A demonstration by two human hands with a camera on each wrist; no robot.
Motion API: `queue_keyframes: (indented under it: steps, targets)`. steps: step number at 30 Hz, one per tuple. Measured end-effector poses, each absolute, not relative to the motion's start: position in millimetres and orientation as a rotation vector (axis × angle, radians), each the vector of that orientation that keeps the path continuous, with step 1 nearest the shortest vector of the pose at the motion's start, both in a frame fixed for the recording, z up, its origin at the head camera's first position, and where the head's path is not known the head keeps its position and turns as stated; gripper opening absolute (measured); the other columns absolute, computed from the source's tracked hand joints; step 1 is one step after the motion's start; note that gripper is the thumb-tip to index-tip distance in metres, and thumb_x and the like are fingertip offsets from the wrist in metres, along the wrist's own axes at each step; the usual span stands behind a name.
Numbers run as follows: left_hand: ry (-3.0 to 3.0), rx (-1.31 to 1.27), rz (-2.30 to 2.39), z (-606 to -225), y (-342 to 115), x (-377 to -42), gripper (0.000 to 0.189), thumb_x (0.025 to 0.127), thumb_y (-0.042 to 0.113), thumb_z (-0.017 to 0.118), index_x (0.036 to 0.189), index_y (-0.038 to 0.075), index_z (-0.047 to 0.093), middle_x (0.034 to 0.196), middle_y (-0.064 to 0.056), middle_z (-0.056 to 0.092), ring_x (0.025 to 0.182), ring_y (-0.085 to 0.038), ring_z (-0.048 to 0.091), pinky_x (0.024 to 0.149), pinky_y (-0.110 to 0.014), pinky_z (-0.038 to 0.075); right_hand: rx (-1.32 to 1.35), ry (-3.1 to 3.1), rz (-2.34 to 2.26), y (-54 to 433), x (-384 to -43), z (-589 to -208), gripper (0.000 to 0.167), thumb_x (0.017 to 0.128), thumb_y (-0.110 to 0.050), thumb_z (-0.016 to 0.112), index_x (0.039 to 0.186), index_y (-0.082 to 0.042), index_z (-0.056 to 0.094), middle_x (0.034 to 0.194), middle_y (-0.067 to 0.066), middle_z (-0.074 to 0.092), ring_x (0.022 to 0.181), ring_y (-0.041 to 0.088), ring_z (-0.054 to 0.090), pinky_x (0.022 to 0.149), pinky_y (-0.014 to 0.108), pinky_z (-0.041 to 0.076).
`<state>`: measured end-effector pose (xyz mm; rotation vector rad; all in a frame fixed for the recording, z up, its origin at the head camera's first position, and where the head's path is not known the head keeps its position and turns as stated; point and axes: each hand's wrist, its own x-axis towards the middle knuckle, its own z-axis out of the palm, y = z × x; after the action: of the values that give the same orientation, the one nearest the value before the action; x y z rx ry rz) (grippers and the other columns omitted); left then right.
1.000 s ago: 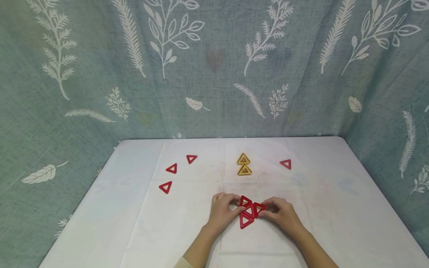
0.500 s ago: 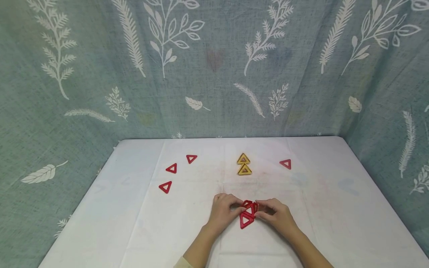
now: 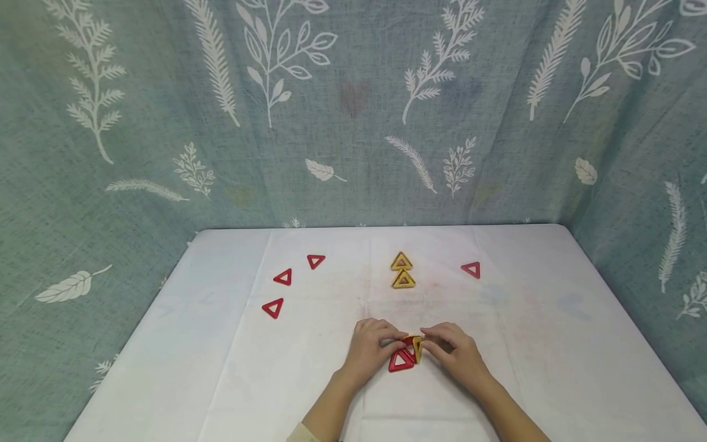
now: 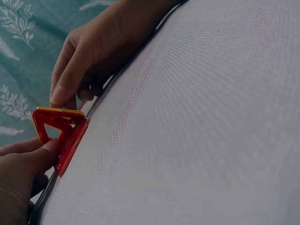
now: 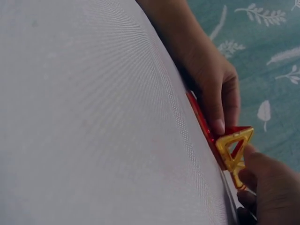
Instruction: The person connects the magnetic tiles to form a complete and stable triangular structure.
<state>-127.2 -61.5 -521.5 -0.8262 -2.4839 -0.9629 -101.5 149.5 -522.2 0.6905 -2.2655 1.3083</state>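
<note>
2 hands meet near the middle of the white table (image 3: 552, 337), a cluster of triangular tiles (image 3: 407, 359) between them. Left hand (image 3: 372, 344) pinches the cluster's left part, though I cannot tell which tile exactly. Right hand (image 3: 455, 353) pinches a raised tile (image 5: 225, 152) at the cluster's right, its yellow face turned outward. 1 red tile (image 3: 401, 368) sits at the cluster's near side. Farther off, 2 yellow tiles (image 3: 404, 285) lie 1 behind the other; 3 red tiles (image 3: 289, 277) lie far left, 1 red piece (image 3: 478, 270) far right.
</note>
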Motion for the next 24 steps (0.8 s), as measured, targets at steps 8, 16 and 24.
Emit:
queue_keyframes:
  steps: [8, 16, 24]
  targets:
    - [-2.496, -0.881, -0.845, -521.8, -61.9, -127.3, 0.022, 0.080, 0.027, 0.073, 0.101, 0.024, 0.076, 0.091, 0.010, 0.062, 0.086, -0.008, 0.054, 0.088, -0.035, 0.038, 0.773, -2.319, 1.284, 150.5, -106.2, -523.5, 0.029, 0.073, -0.002, 0.077, 0.101, -0.007, 0.072, 0.095, -0.001, 0.069, 0.087, 0.013, 0.059, 0.075, 0.019, 0.046]
    - [-2.560, -0.833, -0.990, -519.4, -67.5, -125.6, 0.033, 0.080, 0.035, 0.072, 0.109, 0.018, 0.071, 0.092, 0.011, 0.066, 0.087, -0.008, 0.054, 0.088, -0.036, 0.038, 0.774, -2.329, 1.264, 151.1, -106.5, -525.1, 0.026, 0.073, -0.005, 0.077, 0.098, -0.011, 0.073, 0.091, -0.005, 0.069, 0.084, 0.010, 0.058, 0.074, 0.020, 0.045]
    - [-2.723, -0.838, -0.872, -512.6, -82.4, -125.6, 0.051, 0.066, 0.050, 0.078, 0.108, 0.022, 0.070, 0.096, 0.012, 0.059, 0.092, -0.008, 0.048, 0.090, -0.035, 0.033, 0.627, -2.380, 1.202, 151.1, -102.6, -521.5, 0.023, 0.071, -0.007, 0.080, 0.093, -0.013, 0.072, 0.088, -0.009, 0.068, 0.085, 0.007, 0.057, 0.073, 0.018, 0.046]
